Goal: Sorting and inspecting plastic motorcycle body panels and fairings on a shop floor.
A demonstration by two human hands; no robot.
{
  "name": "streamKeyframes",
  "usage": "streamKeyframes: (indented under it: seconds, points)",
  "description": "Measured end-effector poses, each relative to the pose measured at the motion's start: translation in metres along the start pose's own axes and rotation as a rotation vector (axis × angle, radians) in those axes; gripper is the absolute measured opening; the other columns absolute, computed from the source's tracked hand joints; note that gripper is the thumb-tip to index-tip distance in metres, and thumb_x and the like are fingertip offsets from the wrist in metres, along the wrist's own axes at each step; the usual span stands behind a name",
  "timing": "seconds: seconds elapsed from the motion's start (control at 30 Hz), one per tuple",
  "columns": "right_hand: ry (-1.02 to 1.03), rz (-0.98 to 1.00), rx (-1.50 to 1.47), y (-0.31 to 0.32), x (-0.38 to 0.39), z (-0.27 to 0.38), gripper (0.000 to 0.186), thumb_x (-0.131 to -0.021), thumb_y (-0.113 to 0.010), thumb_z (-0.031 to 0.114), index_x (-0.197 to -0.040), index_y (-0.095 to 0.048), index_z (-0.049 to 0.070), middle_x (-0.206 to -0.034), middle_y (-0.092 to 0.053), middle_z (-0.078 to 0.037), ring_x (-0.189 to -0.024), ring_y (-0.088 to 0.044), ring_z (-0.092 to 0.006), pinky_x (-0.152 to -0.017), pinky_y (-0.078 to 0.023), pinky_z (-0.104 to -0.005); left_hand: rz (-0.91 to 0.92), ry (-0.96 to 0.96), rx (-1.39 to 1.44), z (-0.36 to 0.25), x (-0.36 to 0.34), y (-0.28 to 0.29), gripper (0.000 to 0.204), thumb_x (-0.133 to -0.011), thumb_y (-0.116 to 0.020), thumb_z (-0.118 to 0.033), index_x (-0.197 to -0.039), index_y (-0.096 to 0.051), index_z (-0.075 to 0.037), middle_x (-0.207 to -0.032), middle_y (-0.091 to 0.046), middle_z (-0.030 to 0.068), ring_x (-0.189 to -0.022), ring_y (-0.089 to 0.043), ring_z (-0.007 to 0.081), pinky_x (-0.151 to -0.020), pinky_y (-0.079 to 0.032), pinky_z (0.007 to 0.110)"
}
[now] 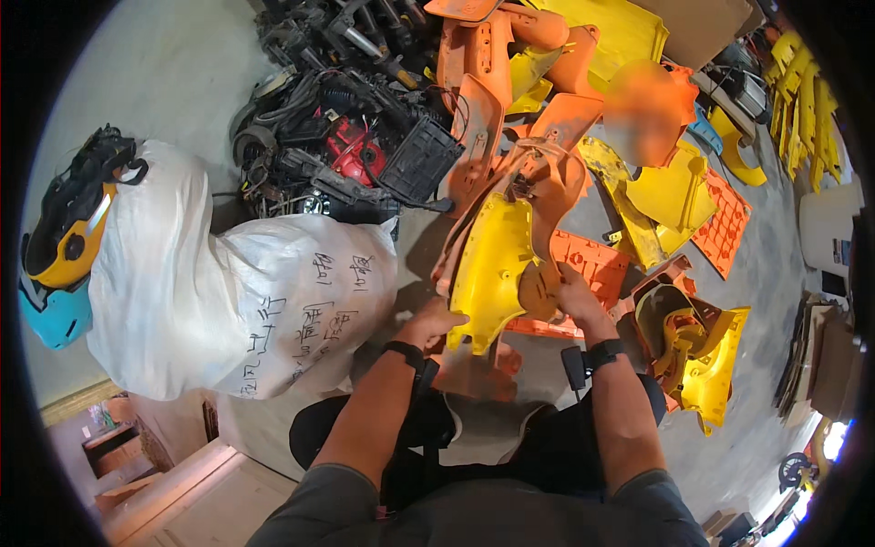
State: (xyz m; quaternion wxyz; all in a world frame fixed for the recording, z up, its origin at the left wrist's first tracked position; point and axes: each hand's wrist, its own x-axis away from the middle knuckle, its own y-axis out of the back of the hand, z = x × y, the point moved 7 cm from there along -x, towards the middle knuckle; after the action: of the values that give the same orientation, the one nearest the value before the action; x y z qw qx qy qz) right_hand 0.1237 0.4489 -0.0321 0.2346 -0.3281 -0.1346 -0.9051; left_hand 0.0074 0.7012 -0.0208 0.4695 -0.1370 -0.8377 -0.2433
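Note:
In front of me a curved yellow plastic panel (pixel 492 260), with small tabs along its edge, lies against a scuffed orange plastic panel (pixel 551 178). My left hand (pixel 433 324) is closed on the yellow panel's lower left edge, its thumb lying over the rim. On the other side my right hand (pixel 579 296) grips the edge of a dull orange-brown panel piece (pixel 540 290) that adjoins the yellow one. The fingertips of both hands are partly hidden. Beneath and beyond them lies an orange slotted panel (pixel 592 269).
Left of me stands a stuffed white woven sack (pixel 301 296) with handwriting. Beyond it is a heap of black mechanical parts (pixel 351 137). More orange and yellow panels lie ahead, including a flat yellow panel (pixel 674 191). At my right is a yellow-and-orange panel stack (pixel 702 356).

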Motion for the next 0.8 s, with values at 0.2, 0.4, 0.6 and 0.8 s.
streamKeyframes:
  seconds: [0.2, 0.4, 0.6, 0.8]
  points:
    - [0.047, -0.073, 0.118, 0.058, 0.026, 0.015, 0.044, -0.078, -0.055, 0.008, -0.120, -0.055, -0.005, -0.099, -0.066, -0.012, -0.083, -0.061, -0.0193, -0.072, -0.048, -0.0316, 0.026, -0.107, 0.136, -0.018, -0.020, -0.031, 0.048, -0.079, -0.072, -0.026, -0.116, -0.061, 0.003, -0.107, -0.068, 0.0179, -0.098, -0.067, 0.0279, -0.085, -0.049, 0.037]
    - [0.006, -0.086, 0.009, 0.069, 0.039, 0.020, 0.040, -0.077, -0.052, 0.005, -0.115, -0.057, -0.005, -0.097, -0.066, -0.012, -0.083, -0.062, -0.0190, -0.072, -0.048, -0.0312, -0.009, -0.120, 0.261, -0.052, -0.007, -0.027, 0.046, -0.076, -0.075, -0.023, -0.111, -0.062, 0.003, -0.103, -0.069, 0.0151, -0.095, -0.067, 0.0242, -0.082, -0.050, 0.035]
    - [0.006, -0.076, 0.230, 0.054, 0.034, 0.022, 0.038, -0.080, -0.053, 0.010, -0.114, -0.057, -0.007, -0.091, -0.066, -0.014, -0.079, -0.062, -0.0183, -0.069, -0.049, -0.0321, -0.202, -0.304, 0.448, -0.055, 0.000, 0.007, 0.064, -0.072, -0.081, -0.027, -0.124, -0.056, 0.001, -0.119, -0.063, 0.0180, -0.109, -0.061, 0.0265, -0.093, -0.045, 0.036]
    - [0.157, -0.086, 0.257, 0.034, 0.031, 0.065, 0.054, -0.085, -0.063, 0.029, -0.127, -0.052, -0.005, -0.097, -0.066, -0.014, -0.082, -0.062, -0.0159, -0.071, -0.050, -0.0299, -0.596, -0.275, 0.461, -0.017, -0.003, 0.009, 0.032, -0.081, -0.075, -0.021, -0.096, -0.065, 0.006, -0.087, -0.070, 0.0123, -0.080, -0.065, 0.0177, -0.073, -0.051, 0.037]
